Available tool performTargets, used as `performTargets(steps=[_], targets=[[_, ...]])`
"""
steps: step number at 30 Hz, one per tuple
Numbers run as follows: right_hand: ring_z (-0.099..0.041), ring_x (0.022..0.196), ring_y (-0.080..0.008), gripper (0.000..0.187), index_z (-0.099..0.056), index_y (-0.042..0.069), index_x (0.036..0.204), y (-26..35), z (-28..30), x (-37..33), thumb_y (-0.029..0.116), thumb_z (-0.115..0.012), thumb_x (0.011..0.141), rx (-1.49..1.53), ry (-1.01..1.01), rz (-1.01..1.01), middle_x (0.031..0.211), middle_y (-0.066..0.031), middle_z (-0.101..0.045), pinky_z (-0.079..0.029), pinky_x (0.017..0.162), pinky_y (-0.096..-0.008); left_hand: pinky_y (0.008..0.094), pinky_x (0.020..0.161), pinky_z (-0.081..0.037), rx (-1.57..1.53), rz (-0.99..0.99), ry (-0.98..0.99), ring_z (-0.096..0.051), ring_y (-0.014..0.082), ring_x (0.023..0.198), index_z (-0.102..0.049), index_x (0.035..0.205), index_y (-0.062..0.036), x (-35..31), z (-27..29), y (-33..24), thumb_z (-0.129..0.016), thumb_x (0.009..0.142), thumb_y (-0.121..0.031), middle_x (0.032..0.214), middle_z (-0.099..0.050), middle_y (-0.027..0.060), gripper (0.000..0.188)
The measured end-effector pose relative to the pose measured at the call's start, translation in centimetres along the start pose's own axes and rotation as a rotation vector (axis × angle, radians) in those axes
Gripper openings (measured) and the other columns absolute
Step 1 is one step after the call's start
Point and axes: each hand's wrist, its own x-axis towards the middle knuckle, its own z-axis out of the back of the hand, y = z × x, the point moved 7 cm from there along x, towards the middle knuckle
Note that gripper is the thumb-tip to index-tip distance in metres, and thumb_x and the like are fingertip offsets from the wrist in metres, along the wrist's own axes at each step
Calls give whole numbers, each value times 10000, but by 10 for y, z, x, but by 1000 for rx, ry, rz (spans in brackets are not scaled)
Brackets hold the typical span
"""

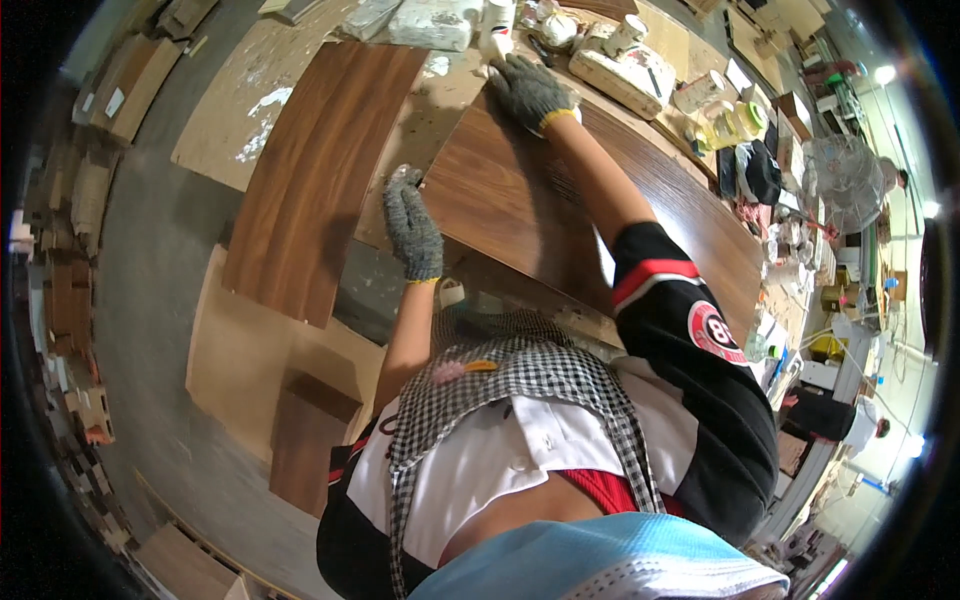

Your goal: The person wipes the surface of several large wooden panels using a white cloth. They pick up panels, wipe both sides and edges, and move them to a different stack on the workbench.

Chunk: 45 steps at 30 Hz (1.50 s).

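A dark brown wood-grain panel (505,205) lies flat on the workbench in front of me. My right hand (535,95), in a grey knitted glove with a yellow cuff, rests on the panel's far left corner, fingers stretched out. My left hand (412,225), gloved the same way, is beside the panel's left edge with its fingers bent together and the thumb close to the edge. A small pale spot shows at those fingertips, too small to name. Left of that hand lies a second brown wood-grain panel (325,180).
Beyond the panel stand a white bottle (497,28), a stained white box (622,70) and a yellow-lidded jar (748,122). Plastic-wrapped packs (435,22) lie at the far edge. A fan (845,185) stands at right. Stacked boards (130,85) line the left side.
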Motion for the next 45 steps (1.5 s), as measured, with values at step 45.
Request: performTargets(steps=[45], targets=[[-705, 1041, -308, 330, -721, 181, 1245, -446, 158, -618, 224, -585, 948, 71, 3, -1096, 1163, -137, -729, -526, 965, -405, 639, 1211, -155, 836, -1073, 1553, -204, 453, 1500, -377, 1555, -180, -278, -245, -134, -823, 728, -309, 1635, -260, 178, 949]])
